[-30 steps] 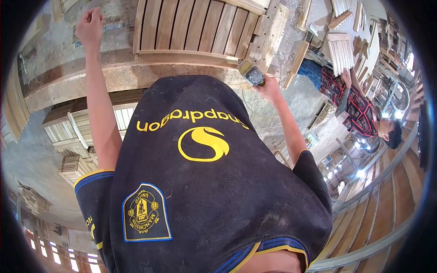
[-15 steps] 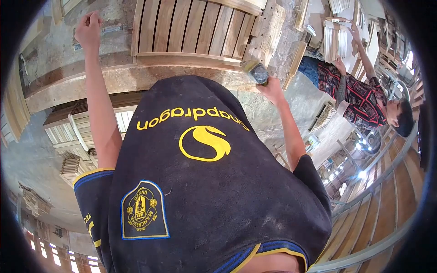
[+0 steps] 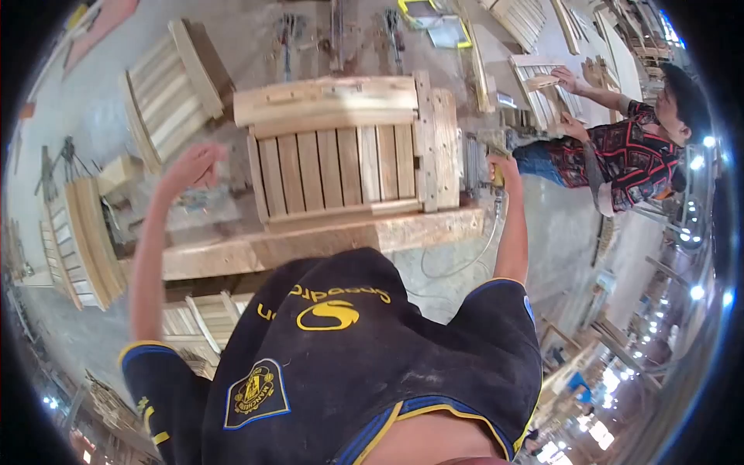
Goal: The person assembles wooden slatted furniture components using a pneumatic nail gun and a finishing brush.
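My left hand [image 3: 198, 164] is raised over the left part of the workbench, slightly blurred. Its fingers are curled closed, and nothing shows in them. My right hand [image 3: 504, 167] is wrapped around the yellowish handle of an air tool [image 3: 496, 172], off the right end of the bench; its blurred front part hides the exact kind. A thin hose [image 3: 490, 244] hangs from it. Between my hands, a slatted wooden panel [image 3: 329, 170] lies on the bench, apart from both. A thick wooden rail [image 3: 325, 101] runs along its far side.
The workbench's front beam [image 3: 325, 246] runs before my body. Another slatted wooden piece [image 3: 170, 93] rests at the far left, with clamps [image 3: 287, 43] at the back. To the right, a co-worker [image 3: 620, 155] handles a slatted wooden frame [image 3: 535, 85]. Wooden pieces [image 3: 198, 322] are stacked below.
The view has tilted up, showing more of the bench's far side. My right hand has swung outward with the air tool, away from the panel's near right corner. My left hand remains closed.
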Available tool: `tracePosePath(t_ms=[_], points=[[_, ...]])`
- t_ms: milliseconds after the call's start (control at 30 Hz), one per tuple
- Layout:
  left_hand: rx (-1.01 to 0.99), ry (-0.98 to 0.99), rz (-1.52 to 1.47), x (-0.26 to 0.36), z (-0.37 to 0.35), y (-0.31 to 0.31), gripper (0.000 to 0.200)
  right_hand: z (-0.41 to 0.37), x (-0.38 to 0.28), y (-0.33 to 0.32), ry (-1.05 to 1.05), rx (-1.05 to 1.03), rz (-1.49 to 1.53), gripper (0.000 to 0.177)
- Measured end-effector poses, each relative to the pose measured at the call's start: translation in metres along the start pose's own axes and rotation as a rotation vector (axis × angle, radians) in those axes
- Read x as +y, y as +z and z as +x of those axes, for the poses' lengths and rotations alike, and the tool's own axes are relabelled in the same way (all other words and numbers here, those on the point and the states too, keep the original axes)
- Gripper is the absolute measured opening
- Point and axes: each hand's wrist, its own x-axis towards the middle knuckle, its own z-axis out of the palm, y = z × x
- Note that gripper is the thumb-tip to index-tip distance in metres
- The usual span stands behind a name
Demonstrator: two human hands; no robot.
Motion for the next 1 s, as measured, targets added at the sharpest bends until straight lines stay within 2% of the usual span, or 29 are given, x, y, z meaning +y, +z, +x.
tracePosePath(t_ms=[33, 67, 100, 167, 200, 267, 300, 333, 367, 400, 433, 500, 533, 600, 700, 733, 767, 800, 833, 867, 900, 933, 967, 1000], points=[[0.228, 0.219, -0.217, 0.007, 0.008, 0.01, 0.036, 0.006, 0.005, 0.005, 0.003, 0.155, -0.072, 0.018], [0.309, 0.222, -0.323, 0.007, 0.022, 0.015, 0.036, 0.015, 0.011, 0.011, 0.017, 0.313, -0.138, 0.018], [0.387, 0.229, -0.429, 0.005, 0.04, 0.018, 0.037, 0.032, 0.024, 0.005, 0.008, 0.315, -0.092, 0.018], [0.354, 0.074, -0.551, 0.015, 0.08, 0.025, 0.043, 0.069, 0.058, -0.006, -0.008, 0.592, -0.839, 0.02], [0.3, 0.007, -0.652, 0.015, 0.103, 0.026, 0.044, 0.069, 0.042, 0.011, -0.001, 0.598, -0.813, 0.02], [0.142, -0.051, -0.829, 0.009, 0.156, 0.026, 0.047, 0.052, 0.0, 0.06, -0.032, 0.698, -0.982, 0.026], [0.034, -0.048, -0.908, 0.011, 0.185, 0.023, 0.049, 0.061, -0.009, 0.084, -0.141, 0.581, -0.555, 0.028], [0.028, -0.038, -0.893, 0.017, 0.213, 0.024, 0.049, 0.072, -0.021, 0.111, -0.248, 0.451, -0.136, 0.03], [0.053, -0.063, -1.095, 0.025, 0.241, 0.025, 0.051, 0.068, -0.066, 0.153, -0.06, 0.352, 0.171, 0.03], [0.074, -0.09, -1.296, 0.036, 0.266, 0.024, 0.054, 0.083, -0.082, 0.179, -0.097, 0.188, 0.319, 0.03], [0.062, -0.083, -1.285, 0.045, 0.289, 0.02, 0.054, 0.11, -0.092, 0.205, -0.061, 0.17, 0.411, 0.032], [0.095, 0.012, -1.606, 0.057, 0.322, 0.016, 0.057, 0.158, -0.11, 0.244, 0.054, 0.132, 0.547, 0.035], [0.075, 0.126, -1.64, 0.057, 0.331, 0.014, 0.058, 0.173, -0.115, 0.258, 0.048, 0.134, 0.558, 0.035], [0.07, 0.129, -1.634, 0.07, 0.327, 0.011, 0.057, 0.204, -0.123, 0.281, 0.117, 0.026, 0.976, 0.034], [0.046, 0.095, -1.719, 0.082, 0.327, 0.001, 0.056, 0.224, -0.127, 0.294, 0.183, -0.013, 1.099, 0.034], [0.029, -0.066, -1.803, 0.092, 0.323, -0.014, 0.056, 0.236, -0.132, 0.288, 0.322, 0.002, 1.144, 0.037], [0.008, -0.227, -1.885, 0.096, 0.322, -0.024, 0.056, 0.243, -0.148, 0.28, 0.31, -0.011, 1.137, 0.037], [-0.067, -0.058, -1.837, 0.1, 0.322, -0.03, 0.057, 0.251, -0.163, 0.271, 0.306, 0.037, 1.093, 0.036], [0.095, 0.089, -1.738, 0.149, 0.282, -0.046, 0.053, 0.249, -0.176, 0.27, 0.31, 0.09, 1.072, 0.036], [0.1, 0.43, -1.653, 0.197, 0.236, -0.066, 0.046, 0.227, -0.189, 0.269, 0.264, 0.041, 0.996, 0.031], [0.033, 0.586, -1.77, 0.245, 0.188, -0.096, 0.037, 0.222, -0.186, 0.274, 0.162, -0.021, 1.045, 0.029], [0.077, 0.808, -1.546, 0.267, 0.159, -0.106, 0.025, 0.22, -0.175, 0.274, 0.083, -0.054, 1.095, 0.027], [0.155, 1.029, -1.323, 0.29, 0.131, -0.116, 0.014, 0.222, -0.181, 0.285, 0.038, 0.065, 1.137, 0.026], [0.244, 1.231, -1.139, 0.314, 0.103, -0.126, 0.004, 0.215, -0.189, 0.29, -0.03, 0.073, 1.19, 0.023]])
